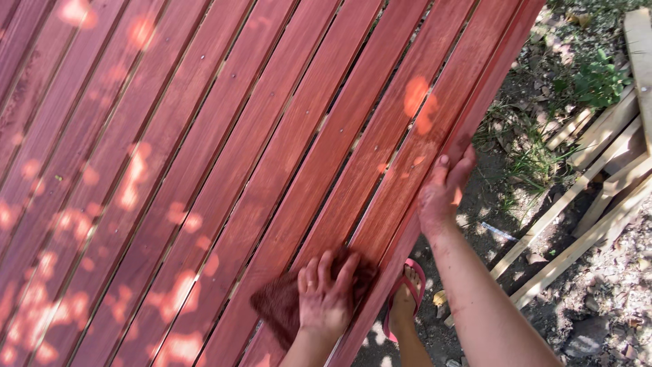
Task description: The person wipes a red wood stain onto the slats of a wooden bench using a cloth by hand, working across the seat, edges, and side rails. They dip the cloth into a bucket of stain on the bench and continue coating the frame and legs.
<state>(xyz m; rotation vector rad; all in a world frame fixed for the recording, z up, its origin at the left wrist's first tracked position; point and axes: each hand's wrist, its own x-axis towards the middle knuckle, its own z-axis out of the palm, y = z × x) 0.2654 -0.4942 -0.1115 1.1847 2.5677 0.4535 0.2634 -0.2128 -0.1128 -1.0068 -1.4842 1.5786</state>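
So there's one big slatted wooden panel [224,156], stained a reddish brown, and it fills most of the view with its slats running diagonally; I count roughly ten slats before they run off the edges, can't be exact. Two hands are on it, both smeared with the same red stain. The left hand [327,293] sits near the panel's lower right edge, fingers spread flat and pressing down on one dark brown rag [282,302] that lies on the slats, so it's pushing on the cloth rather than clenching it. The right hand [443,187] is further up that same edge, fingers curled over the panel's outer rail, thumb on top, gripping the wood. Just below the panel's edge, between the two arms, there's one foot in a pink flip-flop [406,299] standing on bare dirt. Off to the right of the panel, well apart from it, a loose pile of pale unpainted timber lengths [598,190] lies on the ground, maybe five or six, and one small green plant [598,80] grows up beyond them.
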